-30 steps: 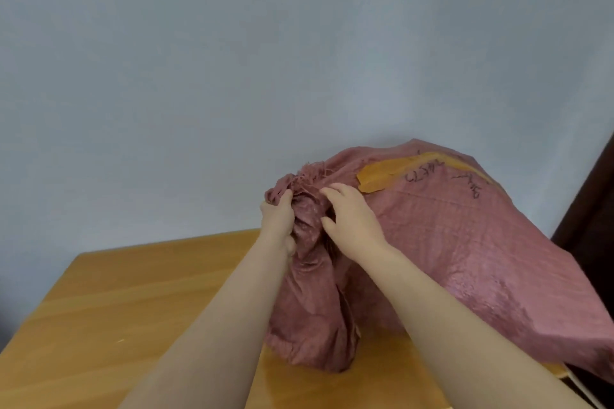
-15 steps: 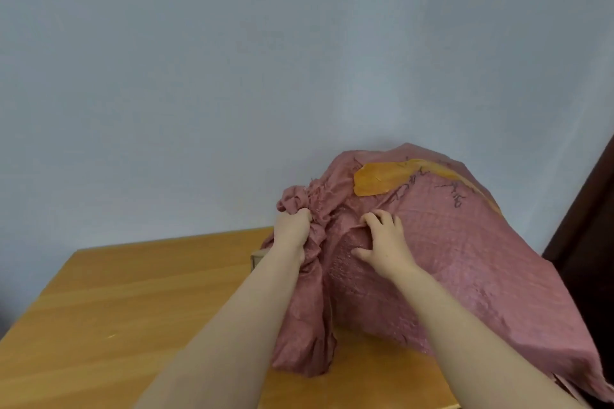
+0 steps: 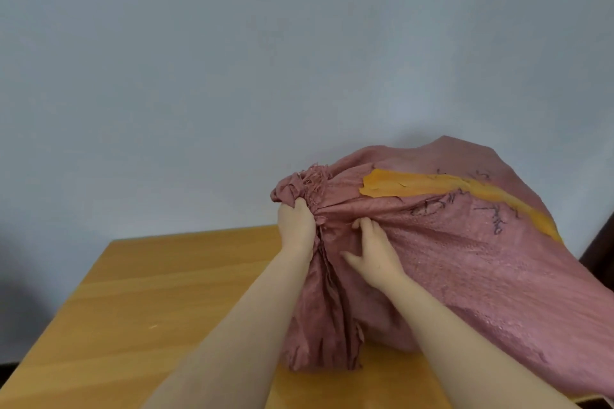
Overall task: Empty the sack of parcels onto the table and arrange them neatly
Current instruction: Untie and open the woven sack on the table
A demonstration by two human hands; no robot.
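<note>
1. Nearest the camera, two bare forearms (image 3: 252,325) are seen reaching forward over the table (image 3: 133,309), a light wooden top that fills the lower left of the view.
2. A loose, pleated fold of the sack (image 3: 465,276) is seen hanging between the forearms, its lower end resting on the table top.
3. The right hand (image 3: 375,251) is laid on the sack's near side. Its fingertips are curled into the woven cloth, which is drawn into creases around them, and its thumb is spread out to the left.
4. Just beyond and to the left, the gathered mouth of the sack is clenched in the left hand (image 3: 295,226), with the fingers wrapped round the bunched cloth. A frayed edge (image 3: 312,176) is seen sticking up above the fist.
5. The sack, dusty pink and bulging, lies on the right part of the table and stretches away to the right edge of the view. Its contents are hidden by the cloth.
6. A strip of orange tape (image 3: 415,184) is stuck across the sack's upper side, with dark handwriting (image 3: 428,207) beside and below it. The writing cannot be read.
7. Farthest back, a plain pale blue-grey wall (image 3: 232,76) is seen, and a sliver of dark furniture (image 3: 598,259) at the right edge.
</note>
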